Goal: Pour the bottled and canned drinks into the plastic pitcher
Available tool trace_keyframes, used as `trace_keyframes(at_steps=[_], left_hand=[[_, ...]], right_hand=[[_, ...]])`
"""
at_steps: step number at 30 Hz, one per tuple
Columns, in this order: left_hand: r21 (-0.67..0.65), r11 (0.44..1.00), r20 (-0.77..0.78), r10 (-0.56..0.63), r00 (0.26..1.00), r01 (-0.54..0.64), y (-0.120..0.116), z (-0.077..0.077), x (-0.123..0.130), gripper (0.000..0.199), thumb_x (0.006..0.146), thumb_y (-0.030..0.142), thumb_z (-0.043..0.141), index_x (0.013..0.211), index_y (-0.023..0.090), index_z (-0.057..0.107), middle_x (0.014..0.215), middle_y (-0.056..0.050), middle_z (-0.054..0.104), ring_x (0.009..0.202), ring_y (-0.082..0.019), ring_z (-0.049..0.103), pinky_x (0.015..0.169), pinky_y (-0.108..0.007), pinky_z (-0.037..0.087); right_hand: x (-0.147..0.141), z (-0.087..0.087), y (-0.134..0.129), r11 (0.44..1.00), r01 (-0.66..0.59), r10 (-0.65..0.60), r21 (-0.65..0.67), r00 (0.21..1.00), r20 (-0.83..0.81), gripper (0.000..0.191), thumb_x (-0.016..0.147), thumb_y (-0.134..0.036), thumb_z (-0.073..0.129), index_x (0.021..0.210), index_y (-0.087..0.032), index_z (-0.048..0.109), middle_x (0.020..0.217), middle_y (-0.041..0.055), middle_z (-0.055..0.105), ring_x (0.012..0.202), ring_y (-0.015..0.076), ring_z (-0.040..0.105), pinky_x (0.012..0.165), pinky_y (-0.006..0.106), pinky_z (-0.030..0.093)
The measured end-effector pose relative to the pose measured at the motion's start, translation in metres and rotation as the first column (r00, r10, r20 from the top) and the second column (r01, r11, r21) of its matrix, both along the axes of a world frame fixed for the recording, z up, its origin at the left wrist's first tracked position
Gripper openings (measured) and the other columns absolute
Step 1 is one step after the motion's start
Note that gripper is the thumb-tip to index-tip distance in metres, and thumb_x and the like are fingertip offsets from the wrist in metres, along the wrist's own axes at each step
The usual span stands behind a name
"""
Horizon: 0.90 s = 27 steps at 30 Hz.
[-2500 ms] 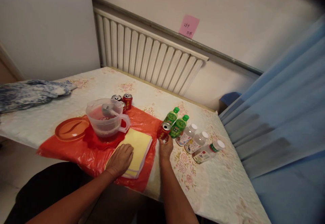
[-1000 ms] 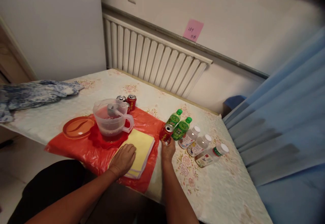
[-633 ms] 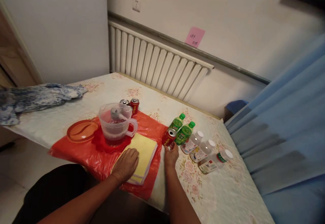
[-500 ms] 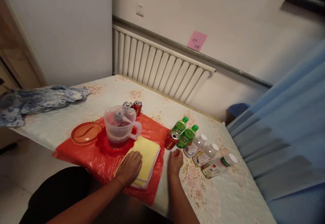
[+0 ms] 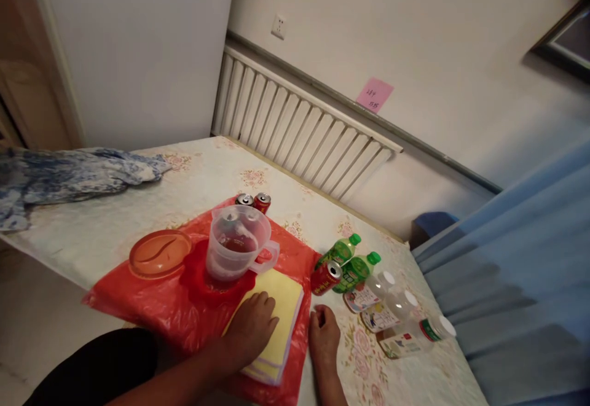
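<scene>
My left hand [image 5: 253, 326] rests palm down on a folded yellow cloth [image 5: 283, 298] with pale edges, its fingers lying over the top. Curled into a loose fist, my right hand [image 5: 324, 332] sits on the tablecloth just right of the cloth, with nothing visible in it. A clear plastic measuring jug [image 5: 230, 265] with some dark liquid stands on a red scalloped dish [image 5: 196, 274], behind the cloth. An orange-red round lid [image 5: 160, 253] lies to its left. Beyond my right hand is a red can [image 5: 325, 278].
A red plastic sheet [image 5: 138, 295] lies under the dish and cloth. Two green bottles [image 5: 357, 269] and several clear bottles [image 5: 380, 317] line the right side. Two cans [image 5: 262, 203] stand behind the jug. Patterned fabric [image 5: 92, 175] lies far left; a blue curtain [image 5: 516, 258] hangs right.
The view has tilted and shifted, so the tabletop things appear lower and more to the right. Both hands keep their places, on the cloth and beside it.
</scene>
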State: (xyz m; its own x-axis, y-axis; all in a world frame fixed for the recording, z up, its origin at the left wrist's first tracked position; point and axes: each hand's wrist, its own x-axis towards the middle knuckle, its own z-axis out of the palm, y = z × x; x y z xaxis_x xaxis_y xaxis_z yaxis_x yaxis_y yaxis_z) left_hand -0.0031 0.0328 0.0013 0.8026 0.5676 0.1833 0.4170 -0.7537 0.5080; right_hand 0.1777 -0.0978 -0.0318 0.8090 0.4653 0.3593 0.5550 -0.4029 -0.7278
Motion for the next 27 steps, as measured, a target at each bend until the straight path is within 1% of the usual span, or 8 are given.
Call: trace_keyframes(at_steps=[4, 10, 12, 14, 17, 21, 24, 27], left_hand=[[-0.085, 0.993, 0.048, -0.072, 0.996, 0.076, 0.012, 0.005, 0.003, 0.011, 0.09, 0.021, 0.047, 0.094, 0.021, 0.058, 0.1, -0.008, 0.064, 0.09, -0.024, 0.059, 0.081, -0.037, 0.045], [-0.277, 0.941, 0.175, -0.149, 0.973, 0.194, 0.019, 0.0, 0.003, 0.014, 0.087, 0.019, 0.05, 0.097, 0.022, 0.059, 0.101, -0.008, 0.066, 0.091, -0.022, 0.062, 0.082, -0.034, 0.047], [-0.332, 0.918, 0.211, -0.153, 0.966, 0.218, 0.02, 0.0, 0.002, 0.013, 0.087, 0.02, 0.05, 0.096, 0.023, 0.06, 0.1, -0.007, 0.067, 0.091, -0.022, 0.062, 0.082, -0.034, 0.047], [-0.374, 0.898, 0.222, -0.156, 0.962, 0.232, 0.021, 0.001, 0.002, 0.013, 0.085, 0.02, 0.051, 0.094, 0.023, 0.059, 0.099, -0.006, 0.067, 0.091, -0.021, 0.061, 0.081, -0.033, 0.046], [-0.421, 0.876, 0.213, -0.157, 0.964, 0.235, 0.024, 0.004, 0.0, 0.01, 0.083, 0.02, 0.053, 0.09, 0.023, 0.059, 0.097, -0.006, 0.067, 0.089, -0.021, 0.06, 0.079, -0.033, 0.044], [-0.45, 0.858, 0.239, -0.152, 0.959, 0.248, 0.029, 0.004, -0.002, 0.006, 0.081, 0.02, 0.054, 0.085, 0.022, 0.056, 0.094, -0.004, 0.066, 0.085, -0.02, 0.057, 0.076, -0.032, 0.042], [-0.451, 0.855, 0.252, -0.152, 0.956, 0.255, 0.03, 0.0, -0.002, 0.005, 0.08, 0.021, 0.055, 0.084, 0.023, 0.056, 0.09, -0.003, 0.065, 0.084, -0.02, 0.056, 0.076, -0.032, 0.041], [-0.468, 0.843, 0.24, -0.168, 0.956, 0.266, 0.029, -0.001, 0.0, 0.005, 0.078, 0.021, 0.056, 0.084, 0.023, 0.056, 0.09, -0.003, 0.066, 0.084, -0.021, 0.056, 0.076, -0.033, 0.041]], right_hand=[[0.004, -0.004, 0.001, 1.0, 0.009, -0.009, -0.025, 1.0, 0.019, 0.021, 0.076, -0.038, 0.055, 0.082, -0.022, 0.068, 0.08, 0.0062, 0.072, 0.07, 0.0243, 0.066, 0.068, 0.033, 0.05], [0.0, -0.005, -0.004, 0.996, 0.088, -0.088, -0.007, 0.996, 0.015, 0.025, 0.078, -0.044, 0.055, 0.082, -0.024, 0.068, 0.079, 0.0068, 0.073, 0.072, 0.0262, 0.067, 0.069, 0.035, 0.052], [-0.004, -0.001, -0.003, 0.992, 0.119, -0.12, 0.038, 0.992, 0.033, 0.026, 0.079, -0.044, 0.053, 0.082, -0.023, 0.068, 0.079, 0.0075, 0.072, 0.074, 0.0261, 0.067, 0.07, 0.035, 0.052], [-0.007, 0.01, 0.005, 0.994, 0.088, -0.092, 0.071, 0.995, 0.048, 0.026, 0.081, -0.042, 0.053, 0.083, -0.022, 0.068, 0.081, 0.0074, 0.072, 0.075, 0.0247, 0.066, 0.071, 0.034, 0.052], [-0.006, 0.041, 0.042, 0.993, -0.055, 0.049, 0.1, 0.997, 0.062, 0.024, 0.081, -0.041, 0.054, 0.082, -0.02, 0.067, 0.08, 0.006, 0.07, 0.077, 0.0224, 0.065, 0.074, 0.032, 0.051], [-0.002, 0.093, 0.125, 0.962, -0.253, 0.254, 0.105, 0.967, -0.001, 0.022, 0.079, -0.037, 0.057, 0.086, -0.018, 0.067, 0.077, 0.0035, 0.068, 0.071, 0.0191, 0.063, 0.068, 0.029, 0.051], [-0.005, 0.119, 0.187, 0.877, -0.475, 0.48, 0.073, 0.875, -0.068, 0.034, 0.072, -0.03, 0.066, 0.103, -0.017, 0.067, 0.08, 0.0016, 0.07, 0.07, 0.0168, 0.063, 0.068, 0.028, 0.052], [-0.015, 0.125, 0.229, 0.785, -0.616, 0.619, 0.061, 0.783, -0.061, 0.048, 0.068, -0.03, 0.071, 0.114, -0.016, 0.065, 0.093, 0.005, 0.072, 0.076, 0.0175, 0.066, 0.071, 0.028, 0.054]])
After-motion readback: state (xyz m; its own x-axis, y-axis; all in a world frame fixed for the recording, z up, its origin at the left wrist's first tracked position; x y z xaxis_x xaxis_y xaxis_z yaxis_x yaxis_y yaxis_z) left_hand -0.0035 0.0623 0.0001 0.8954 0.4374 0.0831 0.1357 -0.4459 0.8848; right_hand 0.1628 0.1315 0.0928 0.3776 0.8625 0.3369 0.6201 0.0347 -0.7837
